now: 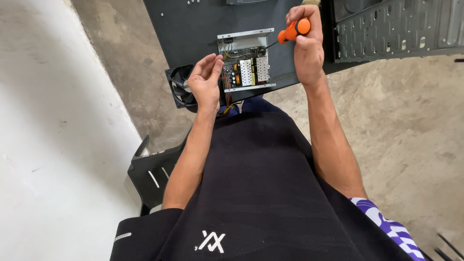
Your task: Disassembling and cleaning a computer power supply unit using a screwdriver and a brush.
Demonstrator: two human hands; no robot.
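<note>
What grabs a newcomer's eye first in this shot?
The orange screwdriver in the right hand, top centre, its tip aimed into the open power supply box with the bare circuit board showing. The left hand rests at the box's left edge, open-fingered, with a black fan beside it on the concrete floor.

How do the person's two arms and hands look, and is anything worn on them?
Both forearms are bare up to the elbows: no sleeves, gloves, watch or rings show. The left hand and the right hand are uncovered too. No cables or markings are visible on either arm. Lower down, only a dark garment with faint wavy stripes shows.
</note>
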